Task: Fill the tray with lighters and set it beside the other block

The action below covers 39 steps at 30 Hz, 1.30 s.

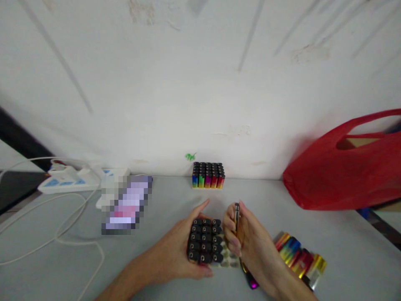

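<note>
No brand name or label can be read anywhere. The only mark is a small green scribble [190, 156] low on the white wall [188, 83], and it is too small to read.

The left hand [175, 251] is wrapped around a block of small lighters with black tops [205, 240], with its thumb sticking out on the far side. The block sits on the grey worktop [175, 200], near and in the middle. It stands in a see-through plastic tray [227, 260] that has some empty holes on its right side.

The right hand [250, 244] is pinched tight on one slim dark lighter [237, 215], which stands up just to the right of the block. A purple end [252, 283] pokes out under this hand.

Just right of the right hand lies a loose pile of shiny rainbow lighters [299, 255]. Far back by the wall stands another neat block of rainbow lighters with black tops [208, 175], well apart from the hands.

A big red plastic bag [344, 171] sits on the far right. On the far left is a white power strip [72, 180], and thin white cables [62, 234] loop over the worktop. Next to it is a blurred patch [125, 205] that cannot be made out. Nothing lies between the hands and the far block.
</note>
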Each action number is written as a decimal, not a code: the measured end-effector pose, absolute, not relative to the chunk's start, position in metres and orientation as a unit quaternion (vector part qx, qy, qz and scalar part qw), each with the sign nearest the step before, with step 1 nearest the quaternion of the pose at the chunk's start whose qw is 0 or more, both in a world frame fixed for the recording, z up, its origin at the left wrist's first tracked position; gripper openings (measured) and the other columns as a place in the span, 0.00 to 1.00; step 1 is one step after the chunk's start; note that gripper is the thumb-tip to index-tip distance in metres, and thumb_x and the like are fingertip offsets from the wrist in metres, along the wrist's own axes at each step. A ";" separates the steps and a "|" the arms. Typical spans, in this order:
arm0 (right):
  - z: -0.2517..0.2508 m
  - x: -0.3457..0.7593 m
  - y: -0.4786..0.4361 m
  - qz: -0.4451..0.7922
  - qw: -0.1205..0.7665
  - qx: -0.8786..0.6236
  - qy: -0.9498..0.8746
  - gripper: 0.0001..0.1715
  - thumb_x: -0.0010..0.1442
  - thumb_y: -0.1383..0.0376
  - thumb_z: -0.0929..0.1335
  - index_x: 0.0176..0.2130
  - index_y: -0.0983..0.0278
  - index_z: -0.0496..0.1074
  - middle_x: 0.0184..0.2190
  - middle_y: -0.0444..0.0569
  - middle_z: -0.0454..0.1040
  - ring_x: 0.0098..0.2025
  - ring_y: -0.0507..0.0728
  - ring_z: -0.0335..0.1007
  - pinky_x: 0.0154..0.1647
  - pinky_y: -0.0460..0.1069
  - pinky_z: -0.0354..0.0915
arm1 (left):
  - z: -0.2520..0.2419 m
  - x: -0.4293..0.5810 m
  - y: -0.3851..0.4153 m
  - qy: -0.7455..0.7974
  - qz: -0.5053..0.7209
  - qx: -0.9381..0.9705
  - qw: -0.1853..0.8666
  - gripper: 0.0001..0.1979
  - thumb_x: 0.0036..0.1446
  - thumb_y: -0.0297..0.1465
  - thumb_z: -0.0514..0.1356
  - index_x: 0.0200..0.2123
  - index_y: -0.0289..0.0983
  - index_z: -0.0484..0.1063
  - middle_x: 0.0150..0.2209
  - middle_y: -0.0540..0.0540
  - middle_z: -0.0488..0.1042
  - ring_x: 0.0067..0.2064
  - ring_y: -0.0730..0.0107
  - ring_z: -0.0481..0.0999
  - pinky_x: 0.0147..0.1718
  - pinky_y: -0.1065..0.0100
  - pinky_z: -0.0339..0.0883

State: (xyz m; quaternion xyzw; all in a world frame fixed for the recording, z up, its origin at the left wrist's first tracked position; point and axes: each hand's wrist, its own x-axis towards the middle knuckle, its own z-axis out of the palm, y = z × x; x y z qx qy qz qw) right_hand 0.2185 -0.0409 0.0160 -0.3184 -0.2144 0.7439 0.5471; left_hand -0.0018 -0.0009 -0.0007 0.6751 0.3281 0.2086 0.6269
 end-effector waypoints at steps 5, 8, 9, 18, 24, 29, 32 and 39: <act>0.017 0.221 -0.041 0.761 0.546 -0.286 -0.201 0.23 0.67 0.46 0.76 0.38 0.62 0.75 0.22 0.34 0.58 0.20 0.47 0.35 0.19 0.43 0.41 | 0.000 -0.003 -0.001 0.321 0.204 0.680 0.627 0.71 0.47 0.26 0.80 0.82 0.51 0.37 0.67 0.39 0.71 0.55 0.50 0.82 0.52 0.55 0.79; 0.016 0.224 -0.037 0.791 0.532 -0.240 -0.184 0.31 0.68 0.43 0.74 0.26 0.62 0.68 0.19 0.34 0.51 0.21 0.48 0.37 0.20 0.44 0.43 | -0.001 -0.003 0.000 0.323 0.213 0.687 0.615 0.71 0.46 0.26 0.81 0.82 0.51 0.39 0.66 0.40 0.72 0.58 0.48 0.80 0.58 0.52 0.75; 0.015 0.225 -0.036 0.799 0.528 -0.223 -0.182 0.35 0.68 0.44 0.74 0.23 0.61 0.63 0.19 0.34 0.50 0.21 0.48 0.37 0.20 0.45 0.43 | -0.002 -0.002 0.000 0.324 0.214 0.690 0.611 0.71 0.46 0.26 0.81 0.82 0.50 0.40 0.66 0.40 0.72 0.60 0.47 0.80 0.60 0.51 0.74; 0.005 0.226 -0.042 0.815 0.529 -0.192 -0.135 0.39 0.62 0.51 0.77 0.21 0.57 0.50 0.16 0.32 0.46 0.18 0.46 0.36 0.19 0.46 0.40 | -0.003 -0.001 -0.001 0.318 0.224 0.679 0.623 0.70 0.45 0.25 0.80 0.81 0.51 0.41 0.64 0.42 0.72 0.56 0.51 0.82 0.56 0.55 0.76; 0.007 0.224 -0.043 0.810 0.540 -0.196 -0.120 0.39 0.61 0.50 0.79 0.21 0.58 0.51 0.17 0.31 0.47 0.18 0.45 0.36 0.18 0.45 0.40 | -0.003 -0.001 -0.002 0.319 0.227 0.648 0.653 0.70 0.45 0.24 0.80 0.81 0.53 0.41 0.66 0.42 0.71 0.51 0.56 0.83 0.50 0.58 0.79; 0.009 0.224 -0.039 0.826 0.513 -0.195 -0.129 0.41 0.62 0.46 0.77 0.20 0.58 0.50 0.16 0.32 0.47 0.17 0.45 0.37 0.18 0.45 0.41 | -0.005 -0.003 -0.001 0.328 0.220 0.674 0.624 0.71 0.44 0.25 0.81 0.81 0.52 0.41 0.66 0.42 0.71 0.57 0.51 0.81 0.57 0.54 0.76; 0.007 0.224 -0.039 0.833 0.506 -0.182 -0.128 0.41 0.62 0.46 0.76 0.20 0.58 0.50 0.15 0.32 0.47 0.17 0.45 0.37 0.17 0.45 0.40 | -0.005 -0.003 -0.001 0.335 0.214 0.676 0.621 0.71 0.45 0.25 0.81 0.82 0.52 0.41 0.67 0.41 0.70 0.57 0.50 0.81 0.57 0.54 0.76; 0.006 0.222 -0.039 0.834 0.502 -0.183 -0.138 0.39 0.64 0.45 0.75 0.20 0.58 0.51 0.15 0.32 0.47 0.17 0.45 0.37 0.17 0.44 0.40 | -0.004 -0.002 -0.001 0.332 0.209 0.683 0.616 0.72 0.45 0.26 0.81 0.82 0.53 0.40 0.67 0.41 0.70 0.56 0.50 0.82 0.56 0.54 0.77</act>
